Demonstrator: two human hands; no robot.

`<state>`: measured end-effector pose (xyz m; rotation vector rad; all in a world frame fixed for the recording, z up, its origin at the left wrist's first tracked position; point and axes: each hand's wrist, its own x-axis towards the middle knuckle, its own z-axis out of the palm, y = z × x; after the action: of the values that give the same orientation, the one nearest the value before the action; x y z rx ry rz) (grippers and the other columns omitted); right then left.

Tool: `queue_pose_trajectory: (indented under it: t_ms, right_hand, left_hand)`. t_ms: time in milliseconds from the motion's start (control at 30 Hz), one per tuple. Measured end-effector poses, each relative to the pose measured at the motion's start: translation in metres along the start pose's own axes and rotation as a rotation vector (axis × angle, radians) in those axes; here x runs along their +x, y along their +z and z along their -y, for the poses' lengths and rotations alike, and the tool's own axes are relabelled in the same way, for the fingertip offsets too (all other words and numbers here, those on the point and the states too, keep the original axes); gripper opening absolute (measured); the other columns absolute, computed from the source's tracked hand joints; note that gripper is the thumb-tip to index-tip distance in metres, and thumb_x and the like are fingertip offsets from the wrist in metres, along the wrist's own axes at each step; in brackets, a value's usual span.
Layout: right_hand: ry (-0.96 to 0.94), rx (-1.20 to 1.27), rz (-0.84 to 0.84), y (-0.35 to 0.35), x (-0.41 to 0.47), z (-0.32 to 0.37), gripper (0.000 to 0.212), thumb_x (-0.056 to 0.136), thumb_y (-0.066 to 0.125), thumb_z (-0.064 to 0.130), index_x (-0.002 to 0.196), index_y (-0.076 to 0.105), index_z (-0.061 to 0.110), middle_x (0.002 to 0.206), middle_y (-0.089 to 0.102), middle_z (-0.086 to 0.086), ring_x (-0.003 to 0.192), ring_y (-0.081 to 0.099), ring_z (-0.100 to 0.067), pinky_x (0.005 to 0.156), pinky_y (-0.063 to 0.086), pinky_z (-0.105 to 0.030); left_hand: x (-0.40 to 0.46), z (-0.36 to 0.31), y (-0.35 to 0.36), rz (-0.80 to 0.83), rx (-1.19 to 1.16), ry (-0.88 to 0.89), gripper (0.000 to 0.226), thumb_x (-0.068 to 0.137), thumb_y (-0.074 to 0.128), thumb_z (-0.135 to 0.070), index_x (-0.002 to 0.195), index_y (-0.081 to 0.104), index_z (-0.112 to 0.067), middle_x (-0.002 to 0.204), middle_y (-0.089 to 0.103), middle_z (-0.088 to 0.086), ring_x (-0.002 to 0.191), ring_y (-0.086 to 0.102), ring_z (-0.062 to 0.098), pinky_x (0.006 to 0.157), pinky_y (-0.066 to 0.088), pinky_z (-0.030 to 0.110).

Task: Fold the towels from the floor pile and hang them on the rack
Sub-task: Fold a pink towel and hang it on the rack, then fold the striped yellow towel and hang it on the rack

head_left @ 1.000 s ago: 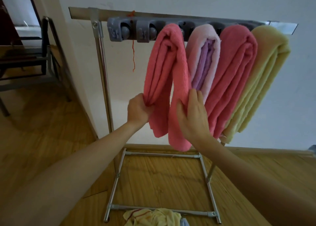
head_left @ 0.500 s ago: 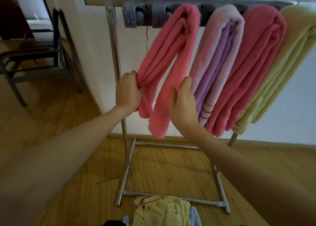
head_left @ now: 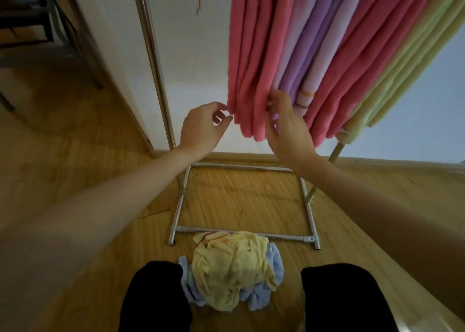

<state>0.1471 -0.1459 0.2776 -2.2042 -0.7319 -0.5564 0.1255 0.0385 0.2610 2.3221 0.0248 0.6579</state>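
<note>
Up front, four folded towels hang side by side on the metal rack — the leftmost pink towel between both hands. Left hand, fingers loosely curled, holds nothing beside its edge; right hand touches its lower end, grip unclear. Below, the floor pile lies between the person's knees.

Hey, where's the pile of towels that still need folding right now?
The floor pile sits low in the middle of the head view, on the wooden floor between the person's knees, just in front of the rack's near base bar.
</note>
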Motion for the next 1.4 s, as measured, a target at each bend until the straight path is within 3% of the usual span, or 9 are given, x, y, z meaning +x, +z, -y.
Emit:
queue_pose_trajectory:
  t_ms: [167,467,633,767,833,933,1133,1233,1400]
  right_hand:
    - [0.1,-0.167,0.275,0.016,-0.073,-0.053,0.044,0.087,0.05,0.003,0.13,0.039,0.002,0.126,0.047,-0.016,0.113,0.051,-0.031,0.085,0.048,-0.044]
    - [0.366,-0.315,1.049,0.093,-0.21,-0.119,0.047,0.091,0.047,0.003,0.136,0.033,0.001,0.134,0.038,-0.017,0.124,0.04,-0.034,0.095,0.042,-0.04]
    - [0.525,-0.283,1.196,0.144,-0.266,-0.154,0.038,0.088,0.047,0.001,0.125,0.041,-0.005,0.13,0.041,-0.023,0.119,0.044,-0.037,0.094,0.042,-0.042]
    - [0.612,-0.258,1.291,0.176,-0.3,-0.18,0.036,0.085,0.047,0.0,0.121,0.042,-0.005,0.122,0.048,-0.024,0.108,0.051,-0.038,0.084,0.044,-0.041]
    - [0.622,-0.245,1.32,0.191,-0.313,-0.188,0.043,0.086,0.046,0.001,0.128,0.038,-0.002,0.124,0.047,-0.021,0.11,0.051,-0.037,0.085,0.045,-0.041]
    - [0.561,-0.217,1.325,0.212,-0.329,-0.194,0.063,0.087,0.049,0.003,0.145,0.024,0.008,0.133,0.042,-0.017,0.116,0.049,-0.036,0.089,0.045,-0.043]
    - [0.503,-0.152,1.199,0.248,-0.337,-0.201,0.071,0.086,0.051,0.005,0.148,0.02,0.016,0.145,0.034,-0.01,0.121,0.045,-0.032,0.09,0.044,-0.039]
    - [0.506,-0.151,1.178,0.259,-0.34,-0.204,0.066,0.088,0.047,0.004,0.148,0.022,0.016,0.144,0.035,-0.008,0.119,0.045,-0.031,0.089,0.042,-0.038]
    - [0.538,-0.131,1.119,0.267,-0.349,-0.206,0.061,0.089,0.047,0.007,0.146,0.026,0.013,0.139,0.041,-0.009,0.113,0.048,-0.032,0.092,0.041,-0.038]
  left_hand:
    - [-0.066,0.056,0.026,0.271,0.122,-0.19,0.031,0.091,0.055,-0.011,0.121,0.061,-0.011,0.108,0.067,0.004,0.092,0.061,0.014,0.079,0.05,0.024]
    - [-0.182,0.138,0.097,0.788,0.245,-0.487,0.037,0.09,0.057,-0.016,0.126,0.053,-0.008,0.109,0.06,0.008,0.095,0.058,0.022,0.081,0.052,0.04]
    - [-0.223,0.176,0.141,1.002,0.287,-0.486,0.032,0.091,0.056,-0.021,0.122,0.053,-0.009,0.112,0.057,0.007,0.097,0.057,0.022,0.077,0.049,0.037]
    - [-0.249,0.215,0.181,1.122,0.286,-0.522,0.013,0.091,0.052,-0.014,0.098,0.042,-0.016,0.091,0.044,0.001,0.085,0.044,0.018,0.069,0.037,0.035]
    - [-0.26,0.231,0.202,1.171,0.298,-0.545,0.018,0.09,0.054,-0.015,0.106,0.045,-0.017,0.093,0.047,0.001,0.087,0.048,0.02,0.071,0.041,0.032]
    - [-0.275,0.252,0.23,1.164,0.303,-0.511,0.051,0.093,0.053,-0.016,0.141,0.035,-0.018,0.121,0.052,0.01,0.101,0.057,0.028,0.078,0.052,0.042]
    - [-0.276,0.27,0.283,0.979,0.188,-0.669,0.052,0.099,0.038,-0.012,0.148,0.027,-0.028,0.142,0.037,0.012,0.103,0.057,0.032,0.075,0.049,0.037]
    - [-0.269,0.272,0.302,0.766,0.146,-0.887,0.038,0.102,0.036,-0.025,0.137,0.041,-0.012,0.129,0.053,0.015,0.109,0.055,0.033,0.085,0.048,0.041]
    - [-0.244,0.283,0.319,0.308,-0.061,-1.445,0.058,0.094,0.059,-0.029,0.138,0.037,0.001,0.134,0.053,0.016,0.121,0.053,0.032,0.096,0.045,0.037]
